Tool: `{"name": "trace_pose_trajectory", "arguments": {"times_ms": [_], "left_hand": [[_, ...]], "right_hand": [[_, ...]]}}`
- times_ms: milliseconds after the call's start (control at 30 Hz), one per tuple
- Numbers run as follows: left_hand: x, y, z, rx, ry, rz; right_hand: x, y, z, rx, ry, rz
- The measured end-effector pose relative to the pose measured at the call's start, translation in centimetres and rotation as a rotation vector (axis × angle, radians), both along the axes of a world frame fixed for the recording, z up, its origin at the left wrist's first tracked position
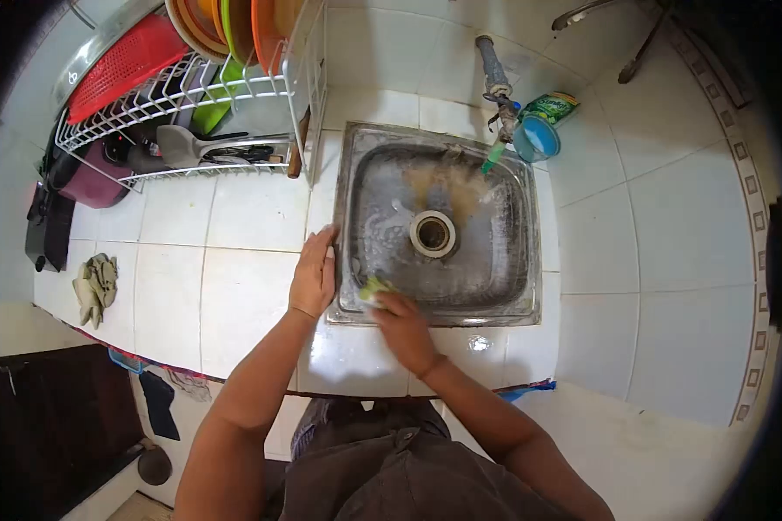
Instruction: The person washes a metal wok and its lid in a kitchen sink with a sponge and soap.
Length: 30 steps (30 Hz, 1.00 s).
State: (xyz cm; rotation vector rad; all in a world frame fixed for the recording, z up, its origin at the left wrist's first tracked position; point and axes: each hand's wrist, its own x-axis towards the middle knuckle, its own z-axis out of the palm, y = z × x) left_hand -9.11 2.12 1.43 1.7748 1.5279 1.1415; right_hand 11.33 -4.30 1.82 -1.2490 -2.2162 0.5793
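Note:
A metal sink (pixel 530 252) with a round drain (pixel 433 234) is set into the white tiled counter, and streaks of suds lie on its bottom and walls. My right hand (pixel 404 332) is closed on a yellow-green sponge (pixel 375 290), pressing it to the sink's near left corner; the sponge is a little blurred. Flat on the counter beside the sink's left rim rests my left hand (pixel 314 273), fingers stretched out and holding nothing. A tap (pixel 498 95) with a green nozzle (pixel 493 158) hangs over the far right corner of the basin.
A white dish rack (pixel 235 95) with plates, a red basket (pixel 135 65) and utensils stands at the back left. Behind the sink's right corner are a blue tub (pixel 537 139) and a green packet (pixel 551 107). A crumpled cloth (pixel 96 288) lies on the left counter.

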Motion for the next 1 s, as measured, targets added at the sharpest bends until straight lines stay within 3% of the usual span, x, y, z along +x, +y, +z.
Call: {"name": "trace_pose_trajectory", "arguments": {"times_ms": [200, 500, 600, 700, 867, 1000], "left_hand": [[-0.2, 0.0, -0.2, -0.054, -0.209, -0.009], [-0.4, -0.1, -0.2, -0.036, -0.309, -0.022], [-0.6, 0.0, -0.4, -0.017, -0.278, -0.038], [-0.6, -0.1, -0.3, -0.027, -0.277, -0.026], [-0.8, -0.1, 0.4, -0.033, -0.172, -0.035], [-0.8, -0.1, 0.2, -0.026, -0.108, -0.046]], "right_hand": [[-6.7, 7.5, -0.7, 0.078, 0.076, -0.139], [-6.0, -1.4, 1.1, 0.053, -0.027, -0.048], [-7.3, 2.5, 0.6, 0.051, -0.090, -0.104], [-8.2, 7.0, 0.6, 0.071, 0.054, -0.214], [-7.3, 1.7, 0.4, 0.147, -0.084, -0.090], [-8.3, 7.5, 0.0, 0.120, 0.013, -0.217]]}}
